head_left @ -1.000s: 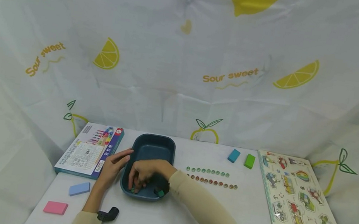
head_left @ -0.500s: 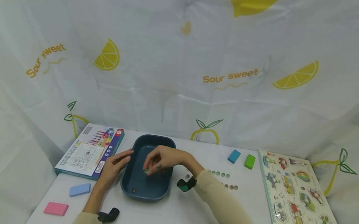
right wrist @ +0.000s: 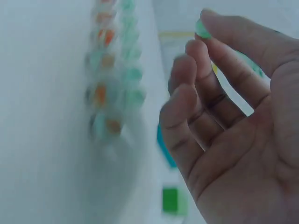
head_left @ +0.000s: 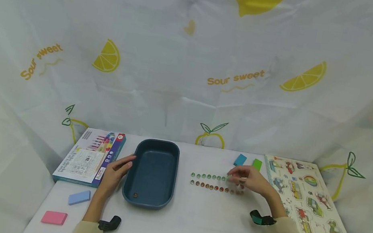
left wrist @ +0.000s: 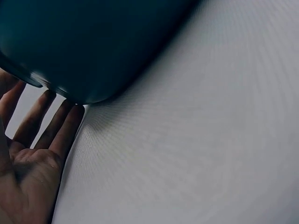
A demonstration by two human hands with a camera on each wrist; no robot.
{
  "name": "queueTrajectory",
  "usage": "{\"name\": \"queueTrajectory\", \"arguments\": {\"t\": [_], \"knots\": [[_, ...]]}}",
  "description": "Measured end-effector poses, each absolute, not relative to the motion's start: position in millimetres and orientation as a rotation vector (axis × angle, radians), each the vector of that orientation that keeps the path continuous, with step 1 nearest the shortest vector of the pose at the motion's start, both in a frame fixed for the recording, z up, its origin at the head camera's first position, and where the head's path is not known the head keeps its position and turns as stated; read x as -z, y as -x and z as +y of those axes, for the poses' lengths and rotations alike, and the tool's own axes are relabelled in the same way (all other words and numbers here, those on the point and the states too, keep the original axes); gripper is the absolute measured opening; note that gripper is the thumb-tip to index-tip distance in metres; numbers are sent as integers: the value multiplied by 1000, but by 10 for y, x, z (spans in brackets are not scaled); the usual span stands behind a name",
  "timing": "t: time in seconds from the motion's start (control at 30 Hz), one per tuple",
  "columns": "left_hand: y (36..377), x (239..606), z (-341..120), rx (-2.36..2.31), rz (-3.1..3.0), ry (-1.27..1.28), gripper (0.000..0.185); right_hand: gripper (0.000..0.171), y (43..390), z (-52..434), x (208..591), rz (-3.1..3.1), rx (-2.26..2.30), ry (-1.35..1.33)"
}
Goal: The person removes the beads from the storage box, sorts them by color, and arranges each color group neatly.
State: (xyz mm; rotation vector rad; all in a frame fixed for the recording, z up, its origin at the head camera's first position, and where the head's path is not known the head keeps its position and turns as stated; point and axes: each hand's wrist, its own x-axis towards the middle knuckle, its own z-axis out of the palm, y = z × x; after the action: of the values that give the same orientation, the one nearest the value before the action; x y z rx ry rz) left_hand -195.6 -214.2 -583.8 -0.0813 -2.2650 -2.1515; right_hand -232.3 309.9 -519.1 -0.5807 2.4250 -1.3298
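A green bead (right wrist: 202,29) sits pinched at the tips of my right hand (head_left: 249,180), thumb and forefinger closed on it while the other fingers (right wrist: 183,105) curl loosely beneath. That hand hangs just above the right end of the green row of beads (head_left: 209,176), which lies parallel to and just beside the row of orange beads (head_left: 216,187) nearer to me. My right arm reaches forward across the surface (head_left: 206,225), bent at the wrist, sleeve to the cuff, with a dark band (head_left: 260,218) around it.

My left hand (head_left: 114,172) lies flat with the fingers (left wrist: 65,128) straight and relaxed, their tips touching the left wall of the dark blue tray (head_left: 156,150); it grips nothing. One small bead (head_left: 135,195) lies in the near corner of the tray.

Left of that hand is a printed box (head_left: 90,156), and nearer me a blue block (head_left: 79,197) and a pink block (head_left: 54,217). Beyond the bead rows stand a teal block (head_left: 240,159) and a green block (head_left: 257,164), with a picture puzzle board (head_left: 305,198) at the far right.
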Motion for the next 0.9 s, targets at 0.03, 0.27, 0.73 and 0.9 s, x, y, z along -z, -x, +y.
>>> {"name": "queueTrajectory", "arguments": {"t": [0.03,0.27,0.73,0.9], "knots": [[1956,5841,-2144,2154,-2267,80,43,23,2302,3189,5233,2450,1338,532],[1944,5876,-2121,2181,-2239,58,42,18,2259,3453,5430,2632,1208,436],[1944,5839,-2094,2137,-2290,60,43,27,2316,3426,5264,2617,1201,424],[1950,5818,-2127,2126,-2293,45,42,30,2457,2897,4952,2570,1301,616]]}}
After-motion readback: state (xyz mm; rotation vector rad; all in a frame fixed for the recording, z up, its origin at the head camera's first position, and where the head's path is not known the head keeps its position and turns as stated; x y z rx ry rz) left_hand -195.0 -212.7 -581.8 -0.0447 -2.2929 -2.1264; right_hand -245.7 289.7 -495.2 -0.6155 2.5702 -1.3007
